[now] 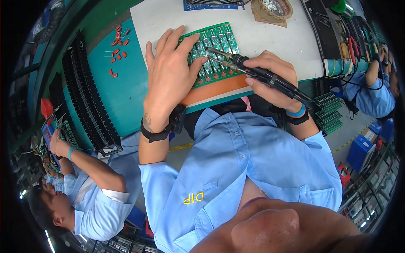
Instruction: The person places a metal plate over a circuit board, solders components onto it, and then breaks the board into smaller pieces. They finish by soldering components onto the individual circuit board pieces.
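A green circuit board panel (pixel 230 40), divided into several narrow strips, lies on the white sheet in front of me. My left hand (pixel 171 63) rests over its left part with the fingers spread. The left thumb touches the board near the middle, and the palm hides the left edge. My right hand (pixel 274 78) is closed around black soldering tweezers (pixel 270 78). Their two metal tips point left above the middle strips, close to my left thumb. Whether the tips touch the board, I cannot tell.
Loose red components (pixel 118 55) with wire leads lie on the green mat (pixel 130 88) at left, beside a long black rack (pixel 90 92). A round solder dish (pixel 272 9) stands at the back. Green boards (pixel 328 111) are stacked at right. A co-worker (pixel 97 202) sits at left.
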### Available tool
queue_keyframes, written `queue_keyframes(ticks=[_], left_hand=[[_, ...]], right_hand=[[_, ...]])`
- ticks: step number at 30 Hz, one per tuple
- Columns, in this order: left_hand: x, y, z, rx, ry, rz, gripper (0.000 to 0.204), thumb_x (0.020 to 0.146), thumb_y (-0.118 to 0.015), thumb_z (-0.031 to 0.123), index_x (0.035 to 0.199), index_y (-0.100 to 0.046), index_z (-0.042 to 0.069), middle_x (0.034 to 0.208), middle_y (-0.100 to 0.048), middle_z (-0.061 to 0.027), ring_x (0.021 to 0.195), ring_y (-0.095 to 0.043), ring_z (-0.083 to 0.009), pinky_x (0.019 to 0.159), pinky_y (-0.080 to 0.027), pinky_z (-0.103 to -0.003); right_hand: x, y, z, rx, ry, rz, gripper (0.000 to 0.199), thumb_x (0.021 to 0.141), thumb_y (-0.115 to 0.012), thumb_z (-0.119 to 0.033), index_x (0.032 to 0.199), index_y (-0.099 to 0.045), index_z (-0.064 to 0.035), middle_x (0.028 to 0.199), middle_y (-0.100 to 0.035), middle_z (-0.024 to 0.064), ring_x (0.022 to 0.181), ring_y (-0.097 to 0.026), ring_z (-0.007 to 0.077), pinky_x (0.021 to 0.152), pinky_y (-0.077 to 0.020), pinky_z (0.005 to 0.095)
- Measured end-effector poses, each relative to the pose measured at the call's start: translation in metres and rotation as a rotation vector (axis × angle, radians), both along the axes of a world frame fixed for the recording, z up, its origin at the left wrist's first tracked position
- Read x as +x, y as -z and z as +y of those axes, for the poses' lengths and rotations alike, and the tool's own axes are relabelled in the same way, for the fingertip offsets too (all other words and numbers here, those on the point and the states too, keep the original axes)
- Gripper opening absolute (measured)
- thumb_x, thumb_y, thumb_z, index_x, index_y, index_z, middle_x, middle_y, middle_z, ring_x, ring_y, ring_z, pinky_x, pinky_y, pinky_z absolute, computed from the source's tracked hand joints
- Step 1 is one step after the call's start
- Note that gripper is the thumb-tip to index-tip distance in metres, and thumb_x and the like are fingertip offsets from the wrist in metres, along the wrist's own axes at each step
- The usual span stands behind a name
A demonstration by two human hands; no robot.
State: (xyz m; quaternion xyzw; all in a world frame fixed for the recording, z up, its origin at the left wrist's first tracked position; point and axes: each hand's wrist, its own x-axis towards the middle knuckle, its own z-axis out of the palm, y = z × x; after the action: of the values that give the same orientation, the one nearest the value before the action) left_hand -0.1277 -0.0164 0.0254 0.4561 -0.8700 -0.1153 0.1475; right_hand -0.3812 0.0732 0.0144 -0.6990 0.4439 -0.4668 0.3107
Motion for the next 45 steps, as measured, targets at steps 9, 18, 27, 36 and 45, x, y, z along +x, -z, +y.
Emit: queue_keyframes(ticks=[9,18,27,36,45], left_hand=[[-0.002,-0.002,-0.005,-0.004,-0.001,-0.01,0.05,0.086,-0.081,0.027,0.133,-0.067,0.015,0.147,-0.058,-0.0107,0.141,-0.047,-0.0353,0.118,-0.03,-0.062],[0.0,0.012,0.0,-0.046,-0.014,0.144,0.044,0.081,-0.084,0.028,0.121,-0.073,0.014,0.143,-0.059,-0.016,0.141,-0.045,-0.0388,0.115,-0.025,-0.072],[0.003,0.013,-0.001,0.031,-0.008,0.148,0.048,0.081,-0.083,0.032,0.125,-0.073,0.015,0.146,-0.056,-0.0182,0.144,-0.042,-0.0395,0.117,-0.02,-0.072],[0.001,0.014,-0.002,0.05,-0.016,0.137,0.048,0.082,-0.082,0.032,0.126,-0.073,0.015,0.147,-0.056,-0.0185,0.144,-0.042,-0.0394,0.117,-0.02,-0.073],[0.002,0.01,-0.001,0.058,-0.053,0.114,0.053,0.083,-0.082,0.036,0.131,-0.069,0.018,0.146,-0.057,-0.0147,0.144,-0.043,-0.036,0.116,-0.025,-0.071]], right_hand=[[0.004,-0.004,-0.007,0.03,-0.023,0.01,0.034,0.078,-0.076,0.003,0.111,-0.07,0.0038,0.088,-0.068,0.0136,0.078,-0.064,0.023,0.071,-0.05,0.0327],[0.0,-0.017,0.007,0.113,-0.005,0.073,0.034,0.083,-0.074,0.004,0.116,-0.066,0.0048,0.093,-0.062,0.0112,0.084,-0.06,0.0186,0.077,-0.0474,0.0294],[-0.007,-0.013,0.023,0.128,0.047,0.026,0.037,0.084,-0.072,0.006,0.12,-0.064,0.0046,0.099,-0.062,0.012,0.092,-0.06,0.0192,0.086,-0.0473,0.0296],[-0.01,-0.014,0.031,0.159,0.064,0.01,0.038,0.084,-0.072,0.005,0.121,-0.064,0.0041,0.102,-0.064,0.0134,0.096,-0.063,0.0205,0.09,-0.0483,0.0308],[-0.022,0.002,0.038,0.012,0.165,-0.101,0.045,0.092,-0.073,-0.006,0.133,-0.058,0.0058,0.113,-0.066,0.0166,0.101,-0.064,0.0235,0.096,-0.0492,0.0362]])
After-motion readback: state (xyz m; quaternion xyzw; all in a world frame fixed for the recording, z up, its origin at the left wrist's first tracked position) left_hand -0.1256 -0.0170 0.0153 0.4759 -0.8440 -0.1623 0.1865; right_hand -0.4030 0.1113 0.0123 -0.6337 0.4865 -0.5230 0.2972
